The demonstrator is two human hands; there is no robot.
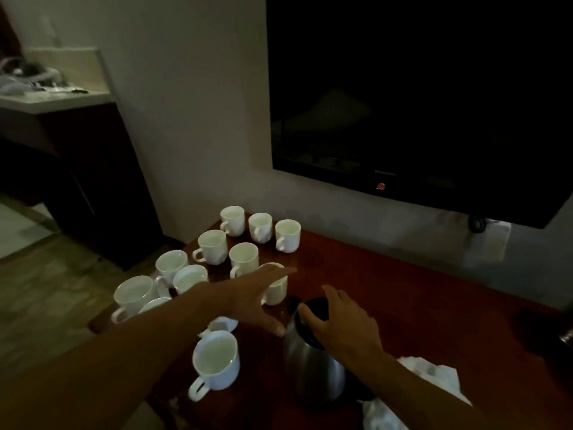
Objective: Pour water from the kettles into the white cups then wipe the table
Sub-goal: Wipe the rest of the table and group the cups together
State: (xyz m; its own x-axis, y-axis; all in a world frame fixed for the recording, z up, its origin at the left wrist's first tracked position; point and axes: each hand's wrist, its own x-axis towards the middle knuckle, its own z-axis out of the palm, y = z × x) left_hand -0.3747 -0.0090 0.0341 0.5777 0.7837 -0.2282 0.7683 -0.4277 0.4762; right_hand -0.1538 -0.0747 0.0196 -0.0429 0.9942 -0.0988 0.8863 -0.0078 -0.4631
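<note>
Some dozen cups [215, 361] crowd the table [403, 290]. The left hand [254, 296] reaches, flat and empty, above one cup [277, 293]. The right hand [338, 324], loosely spread, holds nothing over the kettle [313, 370] beside it.

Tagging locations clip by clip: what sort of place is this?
Probably a hotel room, though a home is possible: a wall-mounted television above a wooden table, many matching white cups beside a steel kettle, and a counter to the left.
</note>
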